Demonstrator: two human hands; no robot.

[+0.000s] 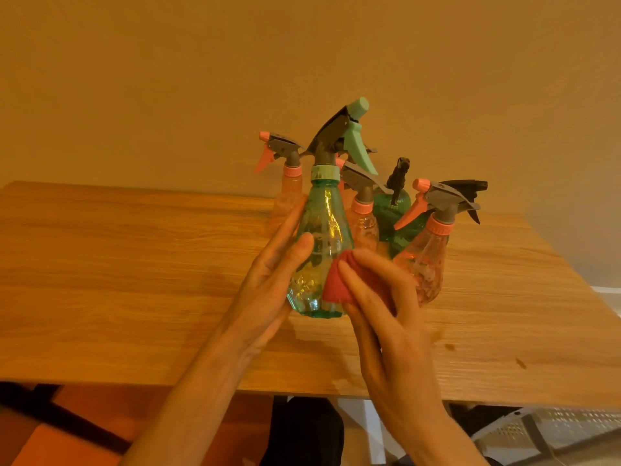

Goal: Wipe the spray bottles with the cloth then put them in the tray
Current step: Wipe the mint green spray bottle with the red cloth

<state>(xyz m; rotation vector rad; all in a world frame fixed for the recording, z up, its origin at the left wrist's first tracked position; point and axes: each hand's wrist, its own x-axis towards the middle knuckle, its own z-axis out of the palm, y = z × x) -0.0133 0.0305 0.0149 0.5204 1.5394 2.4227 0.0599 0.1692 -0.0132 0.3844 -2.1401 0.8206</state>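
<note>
The wooden bench [134,264] carried a cluster of spray bottles toward its far right. Leftmost stood a pink bottle [288,193]. The left hand [268,280] gripped the teal spray bottle [319,250], raised upright above the bench, fingers [304,245] curled round its body. The right hand [379,297] pinched the red cloth [337,284] against the bottle's lower right side. Another pink bottle [425,260] leaned just behind. A white perforated tray [551,428] sat below the bench edge, far right.
</note>
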